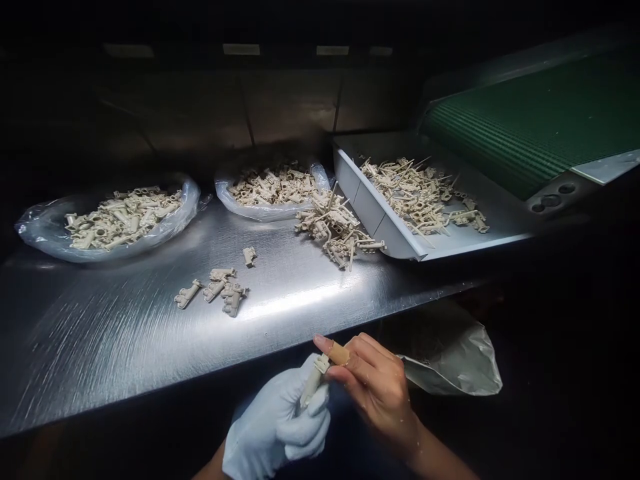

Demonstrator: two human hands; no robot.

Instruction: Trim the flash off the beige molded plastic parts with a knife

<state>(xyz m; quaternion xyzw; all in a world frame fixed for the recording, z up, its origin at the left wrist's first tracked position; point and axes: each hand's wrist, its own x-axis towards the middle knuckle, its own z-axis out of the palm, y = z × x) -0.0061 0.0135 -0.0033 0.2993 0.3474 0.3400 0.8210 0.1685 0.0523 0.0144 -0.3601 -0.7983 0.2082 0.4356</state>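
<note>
1 green conveyor belt (540, 123), upper right; 1 crumpled bag (463, 357), lower right.

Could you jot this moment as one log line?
white-gloved left hand: holding beige tubular plastic part | bare right hand, tan-wrapped finger: at part's top | shiny metal table: loose beige parts

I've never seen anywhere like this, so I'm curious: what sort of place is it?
Probably a factory or workshop: a green belt ends by a tray of small beige parts, more parts lie on the metal table, and the gloved left hand holds a similar piece.
</note>
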